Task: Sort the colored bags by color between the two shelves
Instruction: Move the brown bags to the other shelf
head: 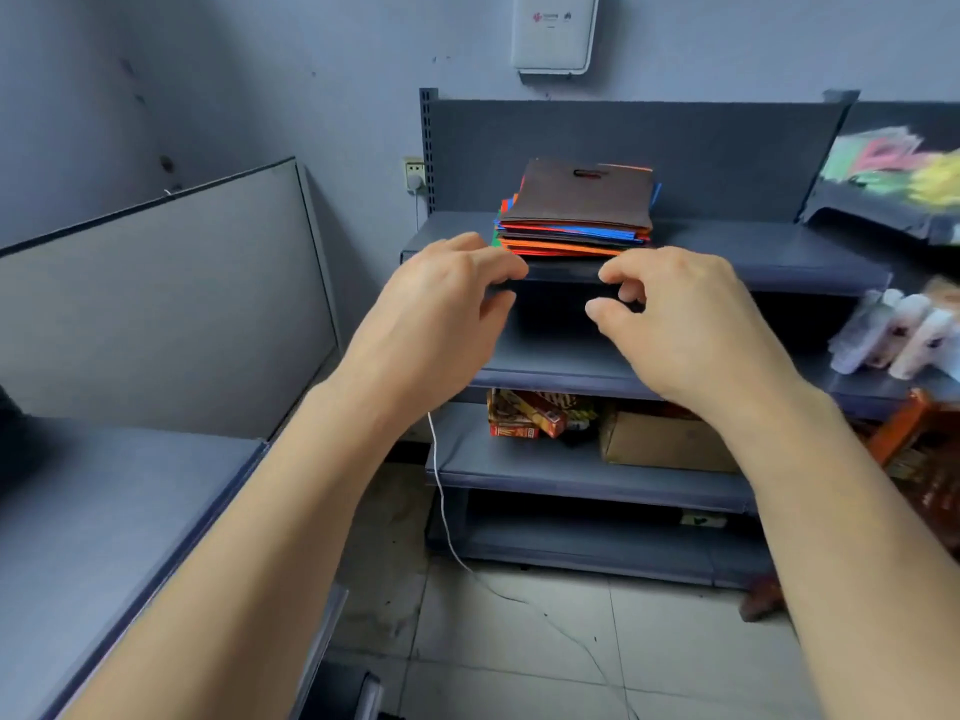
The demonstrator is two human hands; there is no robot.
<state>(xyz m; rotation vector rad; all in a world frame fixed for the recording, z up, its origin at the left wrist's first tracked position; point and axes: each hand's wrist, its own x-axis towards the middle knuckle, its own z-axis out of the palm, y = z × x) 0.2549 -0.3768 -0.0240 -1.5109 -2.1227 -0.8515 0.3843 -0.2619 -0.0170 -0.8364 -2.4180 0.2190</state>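
A stack of flat colored bags point(576, 215) lies on the top grey shelf point(753, 252) ahead; a dark brown bag with a cut-out handle is on top, with orange, blue, red and green edges below. My left hand point(441, 309) and my right hand point(685, 314) hover side by side just in front of the stack, at the shelf's front edge. Fingers of both are curled and apart, and I see nothing held in them. A second grey shelf surface point(93, 511) sits at my lower left.
Lower shelves hold snack boxes point(530, 415) and a cardboard box point(670, 441). White bottles point(904, 335) and bright packets point(893, 168) are on the right-hand unit. A white cable point(441, 501) hangs from a wall socket to the tiled floor. A grey panel point(171, 283) leans at left.
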